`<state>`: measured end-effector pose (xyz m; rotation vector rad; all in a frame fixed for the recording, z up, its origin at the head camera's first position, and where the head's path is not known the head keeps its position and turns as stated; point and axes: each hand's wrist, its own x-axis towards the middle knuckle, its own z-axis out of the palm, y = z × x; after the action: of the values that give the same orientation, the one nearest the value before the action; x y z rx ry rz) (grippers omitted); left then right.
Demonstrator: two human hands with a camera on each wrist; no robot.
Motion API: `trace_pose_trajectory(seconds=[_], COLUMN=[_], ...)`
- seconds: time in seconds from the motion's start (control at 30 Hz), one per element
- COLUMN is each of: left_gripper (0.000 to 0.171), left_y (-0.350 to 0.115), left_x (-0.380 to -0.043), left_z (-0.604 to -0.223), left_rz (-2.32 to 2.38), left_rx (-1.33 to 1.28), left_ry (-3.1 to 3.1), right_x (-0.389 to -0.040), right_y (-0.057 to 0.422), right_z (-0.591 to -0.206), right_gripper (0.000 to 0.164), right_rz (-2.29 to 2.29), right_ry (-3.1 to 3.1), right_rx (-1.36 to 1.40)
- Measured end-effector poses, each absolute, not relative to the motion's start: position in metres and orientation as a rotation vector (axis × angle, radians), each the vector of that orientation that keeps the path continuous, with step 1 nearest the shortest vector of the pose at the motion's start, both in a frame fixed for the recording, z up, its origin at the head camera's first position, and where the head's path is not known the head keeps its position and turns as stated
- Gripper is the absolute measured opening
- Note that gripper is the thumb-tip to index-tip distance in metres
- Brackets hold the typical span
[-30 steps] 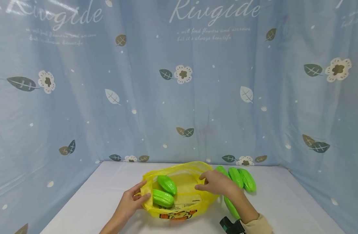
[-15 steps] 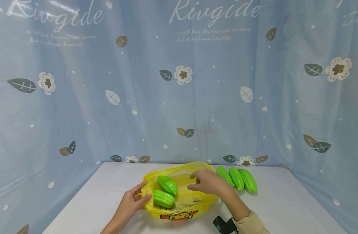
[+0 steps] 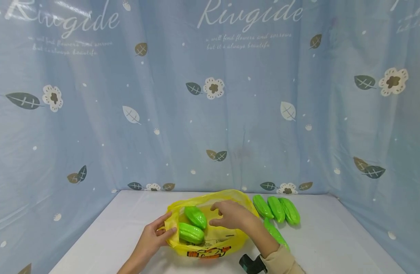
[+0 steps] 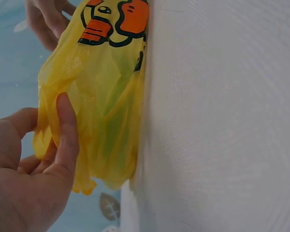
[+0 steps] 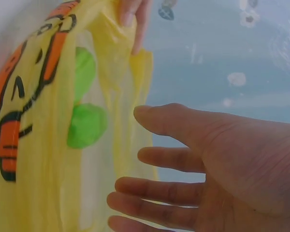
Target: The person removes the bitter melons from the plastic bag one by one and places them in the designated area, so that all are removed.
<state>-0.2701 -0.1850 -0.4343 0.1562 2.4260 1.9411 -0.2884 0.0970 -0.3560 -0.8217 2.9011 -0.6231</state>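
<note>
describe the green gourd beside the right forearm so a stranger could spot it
On the white table, find the yellow bag, then the three gourds in a row to its right. Nearer the camera lies the green gourd, along the right forearm. It alone is outside both bag and row.

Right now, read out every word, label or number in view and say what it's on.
"Rivgide": blue curtain, at centre and left.
"u will find flowers and sorrows": curtain, under the centre name.
"but it's always beautifu": curtain, the line below that.
Curtain, far right: lettering cut off, unreadable.
Yellow bag: fine print, too small to read.
</note>
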Motion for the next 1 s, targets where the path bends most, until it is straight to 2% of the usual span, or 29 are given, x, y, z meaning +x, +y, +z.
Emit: trace_pose_trajectory(seconds=[0.5, 1.0], left_gripper=[0.070, 0.071], left_y=[-0.186, -0.187], left_x=[-0.271, -0.271], left_z=[-0.435, -0.436], left_rz=[1.952, 1.945], left_rx=[0.154, 0.170], left_ry=[2.446, 2.423], right_x=[-0.293, -0.295], right_y=[0.064, 0.030], right_z=[-0.362, -0.367], right_gripper=[0.047, 0.043], right_rz=[-0.458, -0.317], right_ry=[2.879, 2.889], right_rx=[-0.932, -0.952])
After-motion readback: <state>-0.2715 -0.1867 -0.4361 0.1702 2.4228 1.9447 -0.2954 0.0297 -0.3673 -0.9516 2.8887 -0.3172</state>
